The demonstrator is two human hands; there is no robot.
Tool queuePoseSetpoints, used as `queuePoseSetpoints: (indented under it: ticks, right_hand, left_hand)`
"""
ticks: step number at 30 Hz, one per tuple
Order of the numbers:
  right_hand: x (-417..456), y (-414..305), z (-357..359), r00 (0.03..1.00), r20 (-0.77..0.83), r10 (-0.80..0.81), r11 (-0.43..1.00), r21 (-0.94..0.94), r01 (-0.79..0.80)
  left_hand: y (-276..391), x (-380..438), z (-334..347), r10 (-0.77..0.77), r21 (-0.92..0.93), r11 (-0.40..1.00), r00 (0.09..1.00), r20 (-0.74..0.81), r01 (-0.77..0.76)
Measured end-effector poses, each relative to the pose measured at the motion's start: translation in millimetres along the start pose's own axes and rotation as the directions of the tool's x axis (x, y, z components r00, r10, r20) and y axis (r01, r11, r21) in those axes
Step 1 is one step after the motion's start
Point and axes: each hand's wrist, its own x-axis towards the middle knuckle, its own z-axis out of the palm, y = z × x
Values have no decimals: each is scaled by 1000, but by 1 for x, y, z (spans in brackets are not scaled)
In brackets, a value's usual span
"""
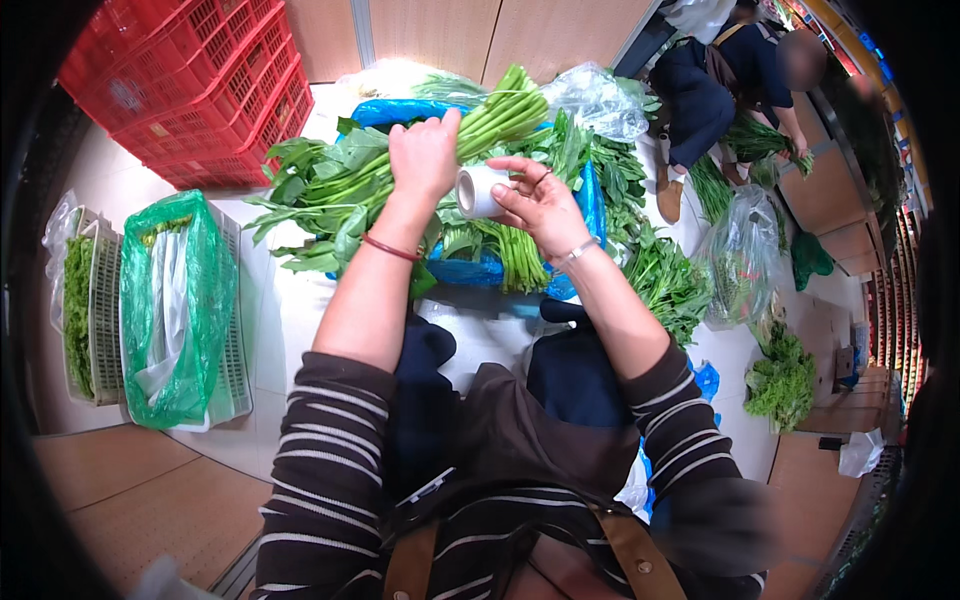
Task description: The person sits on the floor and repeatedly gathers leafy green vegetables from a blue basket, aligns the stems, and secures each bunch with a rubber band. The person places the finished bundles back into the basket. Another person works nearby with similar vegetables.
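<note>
My left hand (pixel 425 154) is closed around a bunch of leafy green vegetables (pixel 508 112), gripping it by the stalks. Cut stalk ends point to the upper right, and the leaves spread out to the left. In my right hand (pixel 541 208) is a roll of white tape (pixel 484 192), held at its right side by the thumb and fingers, close beside the bunch. Its open core faces left. Below both hands, more leafy greens lie on blue plastic sheeting (pixel 595 206). One bunch of stalks (pixel 521 262) there points toward me. Whatever container sits under the sheeting is mostly hidden.
Red plastic crates (pixel 217 90) are stacked at upper left. A green plastic bag (pixel 217 300) lines a white basket at left, beside a basket of lettuce (pixel 78 315). Loose greens (pixel 664 277) and a clear bag (pixel 739 259) lie right. A co-worker (pixel 697 97) bends over greens at upper right.
</note>
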Motion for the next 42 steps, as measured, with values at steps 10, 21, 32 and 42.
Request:
queuePoseSetpoints:
  ticks: [10, 21, 32, 42]
  right_hand:
    - [39, 172, -11, 910, -174, 376, 923, -15, -384]
    - [45, 188, 16, 974, -169, -151, 436, -896, -88]
    - [68, 175, 12, 1000, 0, -10, 329, -944, 4]
    - [54, 202, 5, 968, 117, -222, 448, -869, 208]
  left_hand:
    - [-39, -39, 29, 76, 186, 967, 893, 443, -174]
    - [-72, -57, 30, -10, 199, 974, 850, 527, -112]
    - [-79, -65, 33, 10, 159, 978, 799, 602, -132]
    - [-84, -76, 56, -87, 145, 989, 695, 714, -25]
